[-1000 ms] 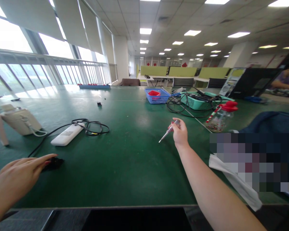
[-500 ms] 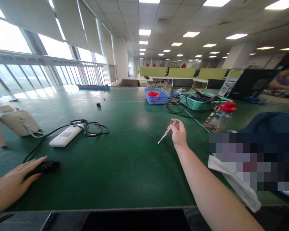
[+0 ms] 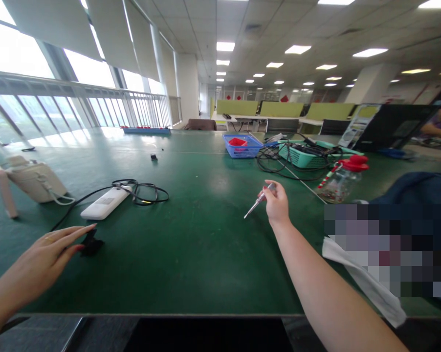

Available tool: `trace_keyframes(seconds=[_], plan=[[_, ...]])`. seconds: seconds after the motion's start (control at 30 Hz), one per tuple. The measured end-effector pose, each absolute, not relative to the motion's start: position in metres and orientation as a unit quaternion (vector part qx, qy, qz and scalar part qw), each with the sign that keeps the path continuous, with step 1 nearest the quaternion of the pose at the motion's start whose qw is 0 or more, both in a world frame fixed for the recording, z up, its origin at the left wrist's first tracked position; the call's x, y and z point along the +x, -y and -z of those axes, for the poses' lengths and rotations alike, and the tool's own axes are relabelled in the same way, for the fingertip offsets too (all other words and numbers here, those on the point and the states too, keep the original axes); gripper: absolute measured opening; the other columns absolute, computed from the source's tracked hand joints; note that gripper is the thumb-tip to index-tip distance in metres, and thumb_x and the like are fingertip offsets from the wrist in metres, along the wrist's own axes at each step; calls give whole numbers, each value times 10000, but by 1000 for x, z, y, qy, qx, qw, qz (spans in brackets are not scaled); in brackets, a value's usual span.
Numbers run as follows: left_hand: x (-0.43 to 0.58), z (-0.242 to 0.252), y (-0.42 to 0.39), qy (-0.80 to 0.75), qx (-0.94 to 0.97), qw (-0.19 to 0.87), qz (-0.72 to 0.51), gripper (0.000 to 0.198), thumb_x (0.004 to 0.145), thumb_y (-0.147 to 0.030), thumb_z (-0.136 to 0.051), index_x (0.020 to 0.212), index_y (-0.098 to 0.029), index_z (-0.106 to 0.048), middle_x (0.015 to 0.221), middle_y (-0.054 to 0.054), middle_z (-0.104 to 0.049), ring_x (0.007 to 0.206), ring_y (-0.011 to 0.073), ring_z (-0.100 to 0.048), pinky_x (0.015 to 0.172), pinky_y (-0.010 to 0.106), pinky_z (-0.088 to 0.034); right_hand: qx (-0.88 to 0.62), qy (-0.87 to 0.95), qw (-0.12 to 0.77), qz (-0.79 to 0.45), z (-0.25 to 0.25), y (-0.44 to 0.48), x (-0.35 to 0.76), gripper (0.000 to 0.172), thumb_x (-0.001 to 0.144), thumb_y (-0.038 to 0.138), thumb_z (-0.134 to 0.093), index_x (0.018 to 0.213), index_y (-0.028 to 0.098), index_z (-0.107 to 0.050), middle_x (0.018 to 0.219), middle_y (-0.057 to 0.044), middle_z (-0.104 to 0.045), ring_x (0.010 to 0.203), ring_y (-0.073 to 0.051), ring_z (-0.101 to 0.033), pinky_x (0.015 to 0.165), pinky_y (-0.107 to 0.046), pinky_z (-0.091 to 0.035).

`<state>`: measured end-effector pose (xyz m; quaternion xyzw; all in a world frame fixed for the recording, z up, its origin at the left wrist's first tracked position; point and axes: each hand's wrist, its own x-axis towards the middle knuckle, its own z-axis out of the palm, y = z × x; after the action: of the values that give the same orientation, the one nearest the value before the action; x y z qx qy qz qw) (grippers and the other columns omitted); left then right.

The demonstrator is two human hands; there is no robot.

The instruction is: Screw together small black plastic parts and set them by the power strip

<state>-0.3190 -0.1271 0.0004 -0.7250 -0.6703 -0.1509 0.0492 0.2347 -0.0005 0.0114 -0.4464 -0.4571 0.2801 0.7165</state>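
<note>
Holding my left hand [image 3: 44, 261] spread, fingertips at the black plug [image 3: 92, 244] on the green table [image 3: 191, 264]; my right hand [image 3: 278, 208] is pinching the screwdriver [image 3: 257, 202] aloft. I'm judging the next move is calling for a grip on that plug.

We are looking through one head-worn camera, stationed at the near edge of the green table [image 3: 206, 264] and facing forward and slightly down along it. Our left hand [image 3: 46, 256] is showing close at the lower left, and our right hand [image 3: 278, 205] is sitting farther out with the screwdriver [image 3: 257, 202] near centre. We are taking in the windows [image 3: 92, 73] far left, the ceiling [image 3: 242, 19] above and the blue basket [image 3: 242, 146] far across.
</note>
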Motion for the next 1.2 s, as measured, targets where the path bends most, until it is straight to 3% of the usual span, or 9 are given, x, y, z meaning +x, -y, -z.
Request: trace_keyframes(seconds=[0.2, 0.37, 0.6, 0.87, 1.0, 1.2], plan=[[-310, 3, 119, 658, -743, -25, 119, 481, 840, -408, -434, 1271, -277, -604, 1336, 18, -622, 1224, 253, -569, 1107, 401, -389, -449, 463, 712, -276, -10, 0, 234, 324, 734, 360, -656, 1009, 213, -567, 628, 45, -593, 594, -164, -607, 579, -316, -492], [-314, 7, 119, 652, -749, -48, 106, 503, 834, -429, -496, 1311, -285, -566, 1361, -4, -602, 1237, 237, -565, 1116, 390, -374, -449, 462, 712, -279, -11, 1, 233, 320, 733, 348, -652, 1010, 212, -569, 625, 44, -598, 584, -157, -595, 581, -315, -500], [-294, -17, 121, 698, -709, -44, 88, 451, 764, -486, -551, 1167, -323, -667, 1186, -25, -709, 1064, 268, -664, 978, 389, -483, -443, 463, 715, -280, -10, -1, 233, 328, 727, 355, -665, 1007, 213, -569, 632, 47, -593, 584, -159, -600, 570, -314, -498], [-128, -59, 91, 549, -813, -106, 162, 427, 762, -483, -655, 1153, -313, -678, 1179, 0, -710, 1095, 241, -641, 978, 353, -470, -415, 493, 705, -295, -16, 6, 223, 340, 739, 361, -696, 1023, 226, -567, 650, 43, -597, 601, -161, -605, 593, -327, -525], [-37, -51, 53, 445, -869, -119, 182, 392, 737, -436, -719, 1101, -290, -709, 1105, 39, -735, 1024, 239, -666, 891, 343, -500, -380, 505, 710, -310, -18, 9, 222, 339, 746, 361, -710, 1023, 230, -565, 680, 37, -612, 656, -169, -626, 618, -335, -547], [27, -21, 12, 438, -873, -111, 185, 359, 718, -408, -755, 1048, -272, -723, 1048, 72, -733, 981, 249, -663, 833, 358, -498, -351, 500, 725, -319, -16, 7, 225, 325, 762, 362, -716, 1008, 236, -544, 710, 33, -633, 681, -180, -652, 650, -362, -571]])
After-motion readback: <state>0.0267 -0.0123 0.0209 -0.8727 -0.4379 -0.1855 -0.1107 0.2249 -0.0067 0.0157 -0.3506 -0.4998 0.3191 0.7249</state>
